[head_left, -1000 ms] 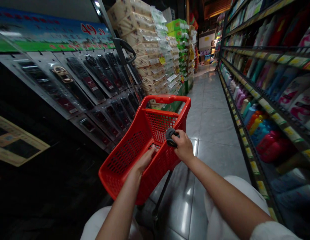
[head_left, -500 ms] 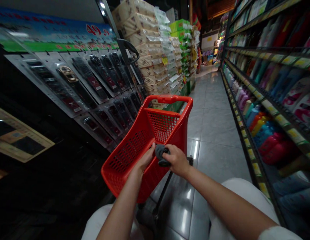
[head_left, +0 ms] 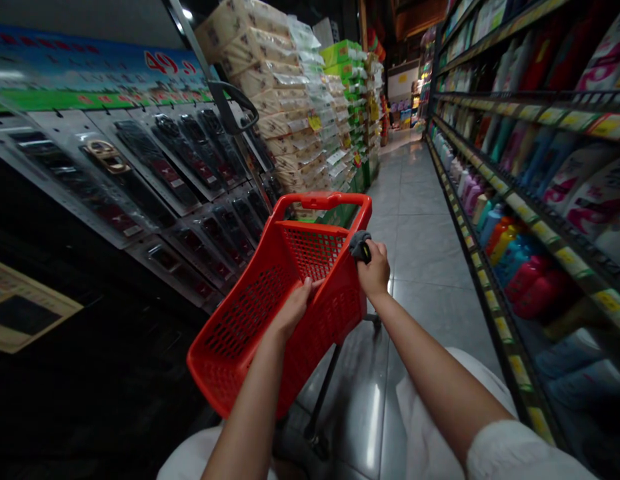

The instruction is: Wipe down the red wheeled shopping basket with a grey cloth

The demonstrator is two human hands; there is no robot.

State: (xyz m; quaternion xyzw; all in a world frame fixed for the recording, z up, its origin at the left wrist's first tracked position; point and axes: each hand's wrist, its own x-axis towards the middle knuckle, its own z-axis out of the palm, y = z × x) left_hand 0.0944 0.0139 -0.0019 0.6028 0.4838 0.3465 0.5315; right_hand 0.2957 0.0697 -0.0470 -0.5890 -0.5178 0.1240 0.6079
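Observation:
A red shopping cart (head_left: 270,287) with a perforated plastic basket stands before me, its handle at the far end. My right hand (head_left: 375,268) is closed around a small dark grey rolled cloth bundle (head_left: 360,247), which has a black part with a yellowish mark; its exact kind is unclear. That hand is at the cart's right side, just below the handle. Over the right side of the basket is my left hand (head_left: 294,308), thumb raised and fingers extended, with nothing visible in it. Whether it touches the rim is hard to see.
Packaged belts (head_left: 150,160) hang on a rack at left, beside a slanted metal pole (head_left: 200,53). Stacked tissue packs (head_left: 270,93) stand beyond it. Shelves of bottles (head_left: 520,260) line the right. A grey tiled floor (head_left: 425,240) runs down the aisle between.
My right hand has carried the grey bundle forward and right, away from my left hand, to the cart's side near the handle. My left hand stays over the basket. The view has shifted slightly right.

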